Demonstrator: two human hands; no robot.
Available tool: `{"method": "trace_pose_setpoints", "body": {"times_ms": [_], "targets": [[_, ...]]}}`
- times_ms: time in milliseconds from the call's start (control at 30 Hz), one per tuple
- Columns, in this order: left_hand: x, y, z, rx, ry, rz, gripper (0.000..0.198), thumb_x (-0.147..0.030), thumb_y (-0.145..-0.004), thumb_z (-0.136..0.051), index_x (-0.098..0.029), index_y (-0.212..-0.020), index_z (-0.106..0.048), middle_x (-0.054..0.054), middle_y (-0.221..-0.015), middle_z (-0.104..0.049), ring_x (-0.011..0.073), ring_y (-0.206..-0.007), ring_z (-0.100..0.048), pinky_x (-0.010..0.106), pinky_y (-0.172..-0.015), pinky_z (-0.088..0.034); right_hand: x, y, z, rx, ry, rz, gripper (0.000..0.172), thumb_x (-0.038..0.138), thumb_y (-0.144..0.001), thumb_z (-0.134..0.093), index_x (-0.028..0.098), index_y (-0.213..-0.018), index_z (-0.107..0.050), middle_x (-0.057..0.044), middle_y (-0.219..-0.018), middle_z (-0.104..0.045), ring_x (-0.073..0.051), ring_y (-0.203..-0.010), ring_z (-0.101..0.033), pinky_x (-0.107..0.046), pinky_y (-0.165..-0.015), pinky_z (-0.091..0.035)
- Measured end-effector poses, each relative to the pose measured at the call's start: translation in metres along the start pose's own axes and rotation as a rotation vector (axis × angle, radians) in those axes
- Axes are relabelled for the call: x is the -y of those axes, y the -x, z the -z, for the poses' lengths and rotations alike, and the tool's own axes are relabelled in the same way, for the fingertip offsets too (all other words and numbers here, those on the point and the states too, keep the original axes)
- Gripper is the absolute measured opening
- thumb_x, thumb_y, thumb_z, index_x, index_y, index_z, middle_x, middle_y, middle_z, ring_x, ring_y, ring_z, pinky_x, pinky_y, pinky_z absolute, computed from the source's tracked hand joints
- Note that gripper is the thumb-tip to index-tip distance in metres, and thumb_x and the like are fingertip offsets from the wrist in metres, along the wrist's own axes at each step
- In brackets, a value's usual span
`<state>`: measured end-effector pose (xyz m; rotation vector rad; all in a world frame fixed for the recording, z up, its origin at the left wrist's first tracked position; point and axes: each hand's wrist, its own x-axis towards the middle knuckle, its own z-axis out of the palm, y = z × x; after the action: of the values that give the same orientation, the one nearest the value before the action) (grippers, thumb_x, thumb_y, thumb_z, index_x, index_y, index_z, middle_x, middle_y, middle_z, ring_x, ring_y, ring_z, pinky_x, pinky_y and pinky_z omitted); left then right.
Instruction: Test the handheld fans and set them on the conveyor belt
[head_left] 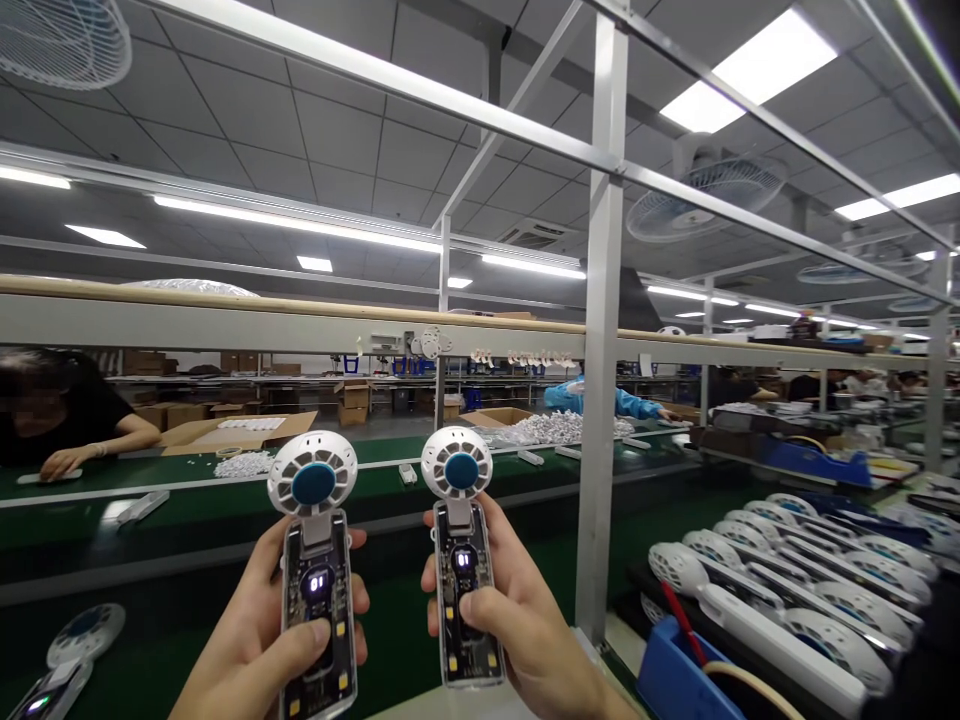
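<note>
My left hand (274, 640) is wrapped round a small handheld fan (316, 590) with a white round head, a blue centre and a clear body showing its circuit board. In my right hand (517, 610) is a matching fan (461, 560), held upright beside the first, the two apart. Each thumb lies on the front of its fan's body, and a small lit display on each reads "01". Both fan heads face me.
A third fan (84, 635) lies at the lower left. Rows of white fans (787, 610) fill the right side, near a blue bin (675, 670). A metal post (598, 400) stands right of my hands. Beyond the green belt (397, 450), a person (67, 410) works at the left.
</note>
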<state>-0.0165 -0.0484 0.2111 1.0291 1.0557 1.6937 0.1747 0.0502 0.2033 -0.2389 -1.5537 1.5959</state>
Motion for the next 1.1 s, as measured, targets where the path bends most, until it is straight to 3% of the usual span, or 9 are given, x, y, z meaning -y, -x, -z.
{"method": "trace_pose_setpoints", "body": {"times_ms": [400, 567, 800, 1100], "targets": [[-0.006, 0.004, 0.005, -0.028, -0.029, -0.033, 0.085, -0.032, -0.066, -0.079, -0.030, -0.142, -0.041, 0.006, -0.094, -0.070, 0.0240, -0.075, -0.067, 0.031, -0.064, -0.055, 0.012, 0.003, -0.001, -0.025, 0.019, -0.025, 0.095, 0.012, -0.066, -0.064, 0.027, -0.150, -0.023, -0.004, -0.098, -0.069, -0.020, -0.077, -0.067, -0.033, -0.067, -0.050], [-0.002, 0.002, 0.009, -0.074, -0.054, 0.031, 0.086, -0.037, -0.067, -0.080, -0.032, -0.144, -0.042, 0.007, -0.096, -0.072, 0.0255, -0.074, -0.068, 0.031, -0.062, -0.056, 0.011, 0.002, -0.003, -0.045, -0.020, -0.021, 0.085, 0.016, -0.070, -0.065, 0.024, -0.147, -0.027, -0.004, -0.096, -0.068, -0.019, -0.072, -0.067, -0.031, -0.064, -0.050], [0.006, -0.007, 0.018, -0.070, -0.063, 0.067, 0.098, -0.033, -0.054, -0.088, -0.030, -0.142, -0.045, 0.008, -0.095, -0.074, 0.0310, -0.073, -0.070, 0.036, -0.059, -0.060, 0.012, 0.000, -0.002, -0.027, -0.029, 0.000, 0.080, 0.014, -0.068, -0.062, 0.023, -0.142, -0.032, -0.003, -0.094, -0.070, -0.018, -0.068, -0.068, -0.031, -0.063, -0.052], [0.002, -0.001, 0.011, -0.045, -0.021, 0.074, 0.091, -0.036, -0.060, -0.084, -0.030, -0.142, -0.046, 0.008, -0.094, -0.072, 0.0283, -0.071, -0.069, 0.036, -0.060, -0.059, 0.016, 0.002, 0.003, -0.034, -0.018, -0.001, 0.077, 0.013, -0.071, -0.062, 0.024, -0.143, -0.035, -0.004, -0.095, -0.068, -0.018, -0.071, -0.067, -0.030, -0.064, -0.051]]}}
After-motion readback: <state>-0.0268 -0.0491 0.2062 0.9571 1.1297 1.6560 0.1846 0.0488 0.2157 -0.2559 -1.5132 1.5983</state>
